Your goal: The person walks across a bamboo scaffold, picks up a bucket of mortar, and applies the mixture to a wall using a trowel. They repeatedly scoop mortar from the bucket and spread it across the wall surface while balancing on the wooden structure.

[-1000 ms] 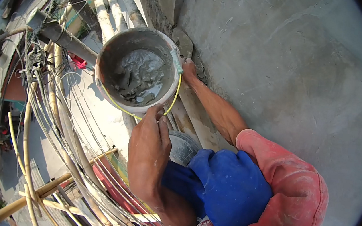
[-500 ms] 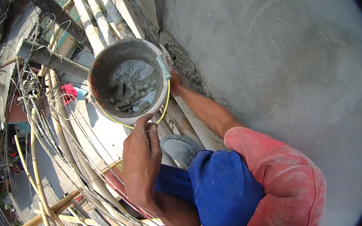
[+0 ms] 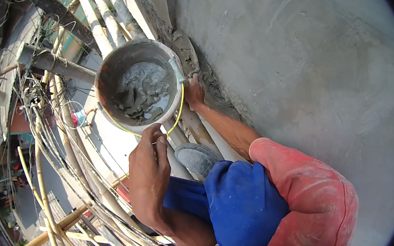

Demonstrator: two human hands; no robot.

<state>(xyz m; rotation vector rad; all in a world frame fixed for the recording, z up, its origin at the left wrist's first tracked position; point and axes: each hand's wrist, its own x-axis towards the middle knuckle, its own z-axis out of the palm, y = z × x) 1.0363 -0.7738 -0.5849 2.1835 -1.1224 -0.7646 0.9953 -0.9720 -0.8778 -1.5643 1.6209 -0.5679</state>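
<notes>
A pale bucket (image 3: 107, 59) holds wet grey mortar (image 3: 145, 90) and has a thin yellow wire handle (image 3: 181, 106) with a grey grip. My left hand (image 3: 151, 159) is closed at the near rim, fingers pinched on the wire handle. Beyond the bucket's right side, my right hand (image 3: 194, 91) is closed, partly hidden by the rim. A mortar-coated trowel (image 3: 185, 52) extends from it, its blade at the foot of the grey wall; its handle is hidden in my fingers.
A smooth plastered wall (image 3: 300, 71) rises on the right, with rough mortar along its base. Bamboo poles (image 3: 104, 17) lie beneath the bucket. Tangled cables (image 3: 71, 162) run along the left above a drop. My grey boot (image 3: 195, 159) rests on the poles.
My right hand has shifted slightly up and more of the trowel blade shows beside the wall. My left hand has moved a little left, still at the bucket rim.
</notes>
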